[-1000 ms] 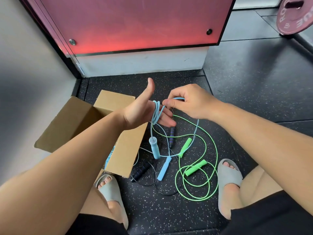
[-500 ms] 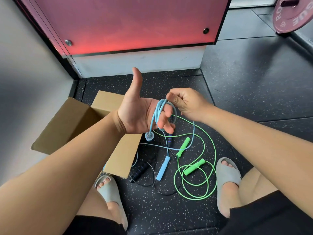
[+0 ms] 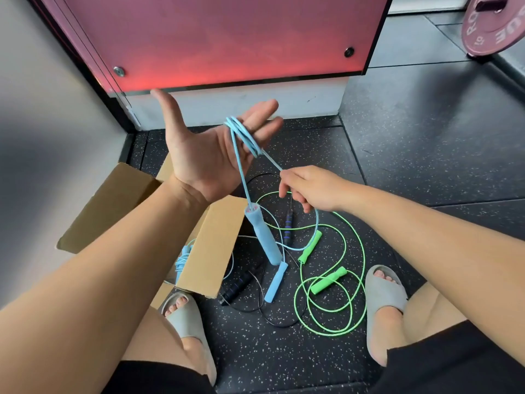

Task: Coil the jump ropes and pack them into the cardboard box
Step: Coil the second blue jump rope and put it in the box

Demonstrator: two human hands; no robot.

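My left hand is raised, palm up, fingers straight, with several turns of the light blue jump rope looped around its fingers. One blue handle dangles from those loops. My right hand pinches the same cord just below and pulls it taut. The rope's other blue handle lies on the floor. A green jump rope lies loosely coiled at the right, and a black rope with dark handles lies beside it. The cardboard box stands open at the left with a coiled blue rope inside.
A red panel on a white base closes off the back, and a grey wall runs along the left. A weight plate leans at the top right. My feet in grey slides flank the ropes on the dark speckled floor.
My left hand rose and opened flat with the loops on its fingers. My right hand dropped down and right, drawing the cord taut. The hanging handle swung lower.
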